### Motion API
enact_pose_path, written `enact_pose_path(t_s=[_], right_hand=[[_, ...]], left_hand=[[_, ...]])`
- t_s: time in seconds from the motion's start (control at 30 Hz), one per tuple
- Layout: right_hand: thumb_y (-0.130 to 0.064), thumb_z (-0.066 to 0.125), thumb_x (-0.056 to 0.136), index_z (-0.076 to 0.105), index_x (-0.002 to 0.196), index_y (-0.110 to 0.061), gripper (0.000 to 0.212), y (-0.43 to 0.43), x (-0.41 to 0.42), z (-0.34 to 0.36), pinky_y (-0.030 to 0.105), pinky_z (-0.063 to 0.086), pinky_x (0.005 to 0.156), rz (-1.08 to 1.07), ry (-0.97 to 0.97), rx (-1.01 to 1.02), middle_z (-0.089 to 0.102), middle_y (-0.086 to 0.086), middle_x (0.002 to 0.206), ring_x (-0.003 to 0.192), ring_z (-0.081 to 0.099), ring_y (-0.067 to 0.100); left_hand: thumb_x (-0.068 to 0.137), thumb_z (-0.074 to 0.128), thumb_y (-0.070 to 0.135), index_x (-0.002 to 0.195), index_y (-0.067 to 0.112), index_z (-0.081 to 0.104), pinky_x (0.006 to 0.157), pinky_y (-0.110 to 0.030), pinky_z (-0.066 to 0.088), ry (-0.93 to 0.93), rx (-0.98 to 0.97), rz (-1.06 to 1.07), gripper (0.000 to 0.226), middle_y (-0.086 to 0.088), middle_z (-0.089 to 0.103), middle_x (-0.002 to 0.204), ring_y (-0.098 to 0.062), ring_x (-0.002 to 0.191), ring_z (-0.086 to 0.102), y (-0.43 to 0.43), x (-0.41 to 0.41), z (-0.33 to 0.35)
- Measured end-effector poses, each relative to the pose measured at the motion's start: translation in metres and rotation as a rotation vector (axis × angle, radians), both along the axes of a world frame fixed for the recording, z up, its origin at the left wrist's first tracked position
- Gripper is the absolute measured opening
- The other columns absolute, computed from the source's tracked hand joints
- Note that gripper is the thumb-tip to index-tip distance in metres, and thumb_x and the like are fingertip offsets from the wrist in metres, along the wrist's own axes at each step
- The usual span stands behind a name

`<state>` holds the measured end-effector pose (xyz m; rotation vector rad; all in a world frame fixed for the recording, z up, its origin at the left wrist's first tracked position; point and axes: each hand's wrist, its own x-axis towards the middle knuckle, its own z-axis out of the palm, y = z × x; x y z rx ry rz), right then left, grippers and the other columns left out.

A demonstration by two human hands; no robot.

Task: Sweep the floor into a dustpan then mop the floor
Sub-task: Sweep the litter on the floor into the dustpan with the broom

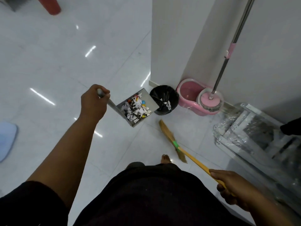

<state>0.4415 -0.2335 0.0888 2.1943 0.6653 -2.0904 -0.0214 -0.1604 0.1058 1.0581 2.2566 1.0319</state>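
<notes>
My left hand [94, 101] grips the handle of a grey metal dustpan [150, 99], held above the floor beside a black-lined bin [163, 99]. The pan is full of white paper scraps and small coloured balls. A few scraps lie inside the bin. My right hand [231, 185] holds the yellow handle of a straw broom [172, 141], whose bristles rest on the white tile floor [65, 66]. A pink mop bucket [189, 92] stands against the wall with the mop [211, 101] in its spinner, its steel pole leaning up the wall.
A white wall corner [171, 38] rises behind the bin. A plastic-wrapped metal frame [254, 134] lies at the right. A red post base [50, 5] is far left, a pale blue object [6, 139] at the left edge. My bare foot [166, 159] is beside the broom.
</notes>
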Motion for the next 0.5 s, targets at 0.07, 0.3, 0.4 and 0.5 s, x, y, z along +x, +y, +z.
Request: enact_pose_path(t_s=[0.07,0.3,0.4,0.5], right_hand=[[-0.031,0.06,0.09,0.064,0.108,-0.015,0.025,0.006,0.014,-0.005,0.023,0.017,0.048,0.017,0.018,-0.004,0.04,0.008,0.065,0.047,0.026,0.014],[-0.035,0.06,0.087,0.059,0.095,-0.015,0.021,0.025,0.052,-0.012,0.023,0.016,0.047,0.042,0.036,-0.036,0.03,0.004,0.061,0.048,0.02,0.013],[-0.035,0.061,0.087,0.061,0.096,-0.015,0.022,0.027,0.057,-0.013,0.023,0.017,0.047,0.025,0.023,-0.03,0.031,0.004,0.063,0.048,0.021,0.014],[-0.034,0.06,0.088,0.059,0.101,-0.011,0.027,0.027,0.053,-0.012,0.024,0.018,0.046,-0.001,0.025,-0.025,0.032,0.004,0.062,0.047,0.022,0.013]], left_hand=[[0.088,0.065,0.008,0.096,0.01,0.064,0.077,-0.012,0.046,0.039,0.029,-0.039,0.008,0.008,0.068,0.097,-0.006,0.088,0.06,0.016,0.013,0.013],[0.087,0.064,0.002,0.095,0.008,0.064,0.072,-0.008,0.045,0.213,0.076,-0.251,0.01,-0.004,0.067,0.097,-0.015,0.088,0.061,0.066,0.077,0.025],[0.089,0.062,0.002,0.097,0.008,0.063,0.076,-0.025,0.048,0.279,0.054,-0.357,0.01,-0.009,0.068,0.1,-0.019,0.09,0.061,0.089,0.098,0.017],[0.09,0.053,0.002,0.097,0.01,0.061,0.071,-0.029,0.046,0.329,0.022,-0.482,0.013,-0.01,0.067,0.098,-0.019,0.085,0.058,0.109,0.115,0.005]])
